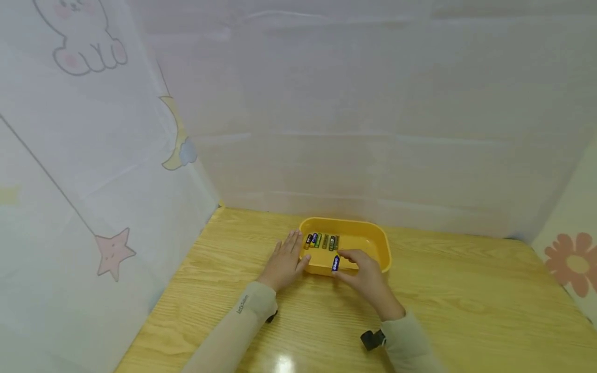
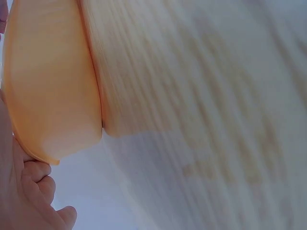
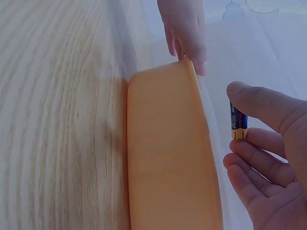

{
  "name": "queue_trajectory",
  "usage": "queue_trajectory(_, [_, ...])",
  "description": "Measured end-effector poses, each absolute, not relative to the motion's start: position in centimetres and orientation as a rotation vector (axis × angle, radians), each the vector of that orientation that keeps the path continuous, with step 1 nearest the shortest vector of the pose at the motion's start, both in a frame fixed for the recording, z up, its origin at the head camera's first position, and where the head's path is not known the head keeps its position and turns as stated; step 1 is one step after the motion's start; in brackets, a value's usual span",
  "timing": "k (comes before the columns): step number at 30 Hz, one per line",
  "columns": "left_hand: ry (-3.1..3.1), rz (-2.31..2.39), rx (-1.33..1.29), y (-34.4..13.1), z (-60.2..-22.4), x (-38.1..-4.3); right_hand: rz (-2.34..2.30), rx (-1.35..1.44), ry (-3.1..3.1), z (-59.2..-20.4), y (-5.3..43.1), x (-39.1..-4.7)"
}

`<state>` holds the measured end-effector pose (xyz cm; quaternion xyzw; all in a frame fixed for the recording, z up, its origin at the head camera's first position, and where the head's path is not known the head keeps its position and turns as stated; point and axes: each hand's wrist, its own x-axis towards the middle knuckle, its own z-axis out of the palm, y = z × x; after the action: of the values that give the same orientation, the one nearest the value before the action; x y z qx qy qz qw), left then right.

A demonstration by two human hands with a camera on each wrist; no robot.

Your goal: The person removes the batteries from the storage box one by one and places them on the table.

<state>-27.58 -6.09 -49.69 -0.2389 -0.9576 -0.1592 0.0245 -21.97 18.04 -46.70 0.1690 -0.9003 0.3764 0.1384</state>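
A blue battery with a yellow end [image 3: 239, 120] is pinched between the thumb and fingers of my right hand [image 1: 367, 280], above the near side of a yellow plastic tray [image 1: 380, 248]. Inside the tray, several batteries [image 1: 319, 241] lie side by side in a row toward the left. My left hand [image 1: 283, 264] rests at the tray's left edge with its fingers straight. In the right wrist view the left hand [image 3: 184, 31] touches the rim at the far corner. The left wrist view shows its fingers [image 2: 41, 187] beside the rim.
The tray stands on a wood-grain table [image 1: 448, 305] near its back edge. A pale cloth wall [image 1: 326, 129] rises behind the table, and a printed sheet with a pink star [image 1: 115, 252] hangs on the left. A flower print [image 1: 576, 264] is at the right.
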Motion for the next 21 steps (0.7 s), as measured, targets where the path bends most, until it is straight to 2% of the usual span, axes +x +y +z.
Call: queue_trajectory(21, [-2.981,-0.507,-0.713,-5.9,-49.3,-27.4,1.217,0.506,-2.612,-46.6,15.3,-19.7])
